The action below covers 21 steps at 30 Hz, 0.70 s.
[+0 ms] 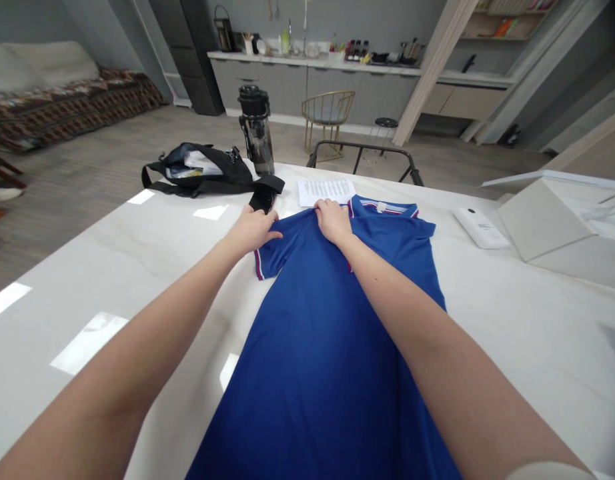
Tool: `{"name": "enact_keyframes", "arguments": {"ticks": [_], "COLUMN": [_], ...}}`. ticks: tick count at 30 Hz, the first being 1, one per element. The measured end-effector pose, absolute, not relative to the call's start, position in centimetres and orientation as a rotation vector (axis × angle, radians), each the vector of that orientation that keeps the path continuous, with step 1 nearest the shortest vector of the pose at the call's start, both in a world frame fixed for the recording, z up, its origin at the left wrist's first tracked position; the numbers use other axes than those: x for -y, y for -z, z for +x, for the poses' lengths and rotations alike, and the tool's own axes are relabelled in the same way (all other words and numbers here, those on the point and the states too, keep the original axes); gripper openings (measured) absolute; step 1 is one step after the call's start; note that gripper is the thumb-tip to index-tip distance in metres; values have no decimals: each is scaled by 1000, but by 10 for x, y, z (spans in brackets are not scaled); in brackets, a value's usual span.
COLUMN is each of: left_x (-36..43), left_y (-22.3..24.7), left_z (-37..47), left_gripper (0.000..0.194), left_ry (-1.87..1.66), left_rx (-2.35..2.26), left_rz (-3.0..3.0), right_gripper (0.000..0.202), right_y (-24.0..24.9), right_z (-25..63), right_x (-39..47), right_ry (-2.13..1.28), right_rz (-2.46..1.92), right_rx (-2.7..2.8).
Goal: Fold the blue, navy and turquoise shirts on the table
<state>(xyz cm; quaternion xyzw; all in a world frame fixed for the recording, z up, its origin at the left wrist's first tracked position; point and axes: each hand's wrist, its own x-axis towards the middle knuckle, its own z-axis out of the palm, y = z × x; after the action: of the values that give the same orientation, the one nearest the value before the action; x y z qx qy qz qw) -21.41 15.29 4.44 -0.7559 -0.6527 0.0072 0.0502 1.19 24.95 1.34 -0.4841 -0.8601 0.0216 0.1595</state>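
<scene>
Gray kitchen cabinets (277, 83), a gold-framed chair (330, 110) and a patterned sofa (77, 100) stand across the wood-toned floor beyond a glossy white surface (152, 247), where a person spreads both arms over a blue collared garment (327, 313). At left, the surface runs from the sleeve out to a slanting edge, marked by patches of reflected light. Along the far edge sit an unzipped black bag (232, 167), a dark-lidded bottle (257, 130) and a printed sheet (325, 192), leaving little depth past the collar; a black metal frame (365, 147) rises just outside. To the right, a strip of surface separates the garment from a white device (480, 229) and a large white box (552, 220). Collar away from the wearer, the garment lies beneath the hands and stretches toward the near side of the view. The left hand (252, 230), thumb and forefinger slightly apart, touches the outer sleeve beside a black item (263, 198); the right hand (333, 220) rests with curled fingers on the shoulder beside the collar. Whether either pinches cloth cannot be told.
</scene>
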Motion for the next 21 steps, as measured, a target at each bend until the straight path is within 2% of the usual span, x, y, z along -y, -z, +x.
{"name": "enact_keyframes", "arguments": {"ticks": [3, 5, 8, 11, 15, 17, 19, 21], "left_x": [-144, -137, -128, -127, -142, -155, -169, -184], "left_y": [-66, -85, -116, -143, -160, -156, -141, -117], "left_z": [-229, -233, -221, -177, -91, -54, -32, -23], "left_gripper": [35, 38, 31, 28, 35, 41, 46, 46], "left_ry": [-148, -41, 620, 1374, 1854, 1757, 1447, 1108], "left_rx": [2141, 2321, 2542, 2501, 2308, 2234, 2214, 2231], "left_rz": [-2280, -2309, -2416, -2486, -2739, -2991, -3140, -2999], "right_gripper": [32, 30, 27, 25, 22, 24, 27, 32], "right_y": [-14, -14, -18, -26, -39, -42, -41, -37], "right_z": [18, 21, 26, 36, 79, 115, 156, 194], "right_x": [-249, -250, -254, -258, -264, -266, -266, -260], "right_ry": [-51, -70, -128, -200, -331, -449, -602, -738], "right_rz": [-1388, -1399, -1412, -1381, -1259, -1276, -1399, -1543], "right_rx": [2436, 2412, 2336, 2238, 2104, 1999, 1884, 1807]}}
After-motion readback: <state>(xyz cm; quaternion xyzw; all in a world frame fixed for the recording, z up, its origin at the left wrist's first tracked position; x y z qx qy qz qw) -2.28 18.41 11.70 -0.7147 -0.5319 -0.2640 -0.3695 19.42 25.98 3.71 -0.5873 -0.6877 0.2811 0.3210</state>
